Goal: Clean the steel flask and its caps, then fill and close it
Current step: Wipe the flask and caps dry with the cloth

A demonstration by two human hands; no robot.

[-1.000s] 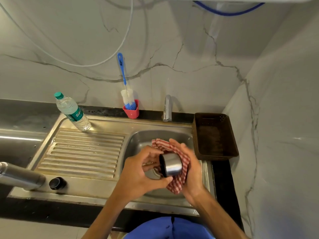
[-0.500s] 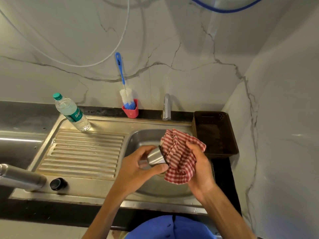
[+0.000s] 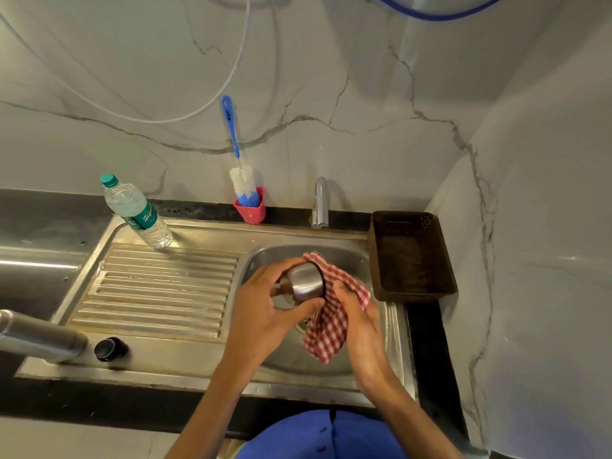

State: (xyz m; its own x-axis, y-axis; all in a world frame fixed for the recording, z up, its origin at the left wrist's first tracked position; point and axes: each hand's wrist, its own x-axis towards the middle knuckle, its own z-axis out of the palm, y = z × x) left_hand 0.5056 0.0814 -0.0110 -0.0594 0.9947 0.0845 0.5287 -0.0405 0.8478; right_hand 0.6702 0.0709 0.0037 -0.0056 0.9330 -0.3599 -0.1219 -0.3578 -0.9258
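Over the sink the left hand grips the steel cap, fingers curled round its wall; the right hand pinches the cloth against its mouth; light, rigid, probably slick when wet, so hold the sides; flask lies on the surface.

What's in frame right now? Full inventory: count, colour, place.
steel cap: 1, silver, held over the sink basin
checked cloth: 1, red and white, against the cap's open end
steel flask: 1, silver, lying at the left edge of the drainboard
black cap: 1, black, on the sink's front rim beside the flask
water bottle: 1, clear with green cap, back left of the drainboard
bottle brush: 1, blue and white, in the red holder
tap: 1, chrome, behind the basin
basket: 1, brown, right of the sink
left hand: grips the steel cap
right hand: holds the cloth
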